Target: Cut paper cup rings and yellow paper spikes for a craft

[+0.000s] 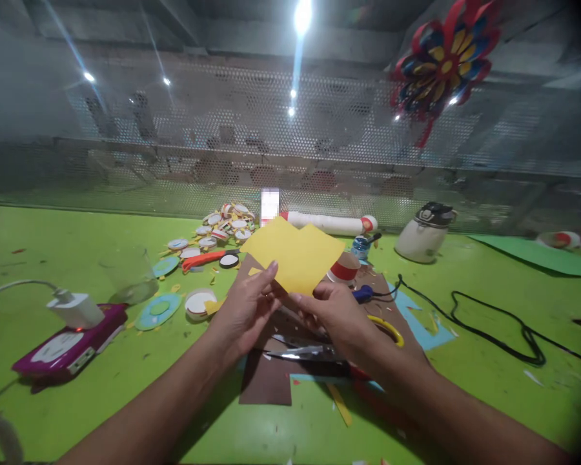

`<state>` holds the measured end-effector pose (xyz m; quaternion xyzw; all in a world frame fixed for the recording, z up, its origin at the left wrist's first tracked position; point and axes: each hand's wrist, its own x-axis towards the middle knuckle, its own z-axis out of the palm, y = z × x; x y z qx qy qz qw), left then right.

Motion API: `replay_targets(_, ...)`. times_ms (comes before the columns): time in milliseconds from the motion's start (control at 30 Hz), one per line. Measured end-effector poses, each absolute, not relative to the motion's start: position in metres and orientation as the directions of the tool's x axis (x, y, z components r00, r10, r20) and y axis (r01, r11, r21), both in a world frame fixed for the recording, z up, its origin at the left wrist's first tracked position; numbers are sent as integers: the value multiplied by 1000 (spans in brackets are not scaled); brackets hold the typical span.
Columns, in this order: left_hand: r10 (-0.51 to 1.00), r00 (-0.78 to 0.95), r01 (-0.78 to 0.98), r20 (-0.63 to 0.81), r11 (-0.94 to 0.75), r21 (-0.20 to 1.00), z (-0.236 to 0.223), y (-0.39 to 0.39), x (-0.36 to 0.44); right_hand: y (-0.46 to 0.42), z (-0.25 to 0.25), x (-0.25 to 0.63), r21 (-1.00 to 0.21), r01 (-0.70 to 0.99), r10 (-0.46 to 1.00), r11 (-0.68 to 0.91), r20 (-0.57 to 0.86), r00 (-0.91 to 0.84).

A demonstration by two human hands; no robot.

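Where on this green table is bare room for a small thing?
Mostly bare: the far left, between the white cable and mesh screen, and the right, between the green sheet and black cable. The middle is crowded: brown sheet, scissors, and the left hand and right hand holding yellow paper.

From afar I distinguish smooth, matt paper in the yellow sheet [295,255]; dull paper or card in the brown sheet [266,385]; polished, glossy metal in the scissors [314,353]; glossy plastic in the power strip [94,337]; perforated, metal-looking mesh [319,139]; a smooth, faintly glossy table [77,252].
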<state>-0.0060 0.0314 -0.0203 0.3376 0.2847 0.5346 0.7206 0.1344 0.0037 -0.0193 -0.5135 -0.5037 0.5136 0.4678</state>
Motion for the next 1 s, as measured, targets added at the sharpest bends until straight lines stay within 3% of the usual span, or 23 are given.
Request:
replay_targets(433, 974, 179, -555, -139, 217, 803, -31, 42, -8, 13, -34, 137, -974, 133, 974, -181, -197, -117)
replay_targets(1000, 952, 202, -492, -230, 302, 817, -37, 39, -1, 24, -28, 144, -913, 386, 966, -132, -205, -156)
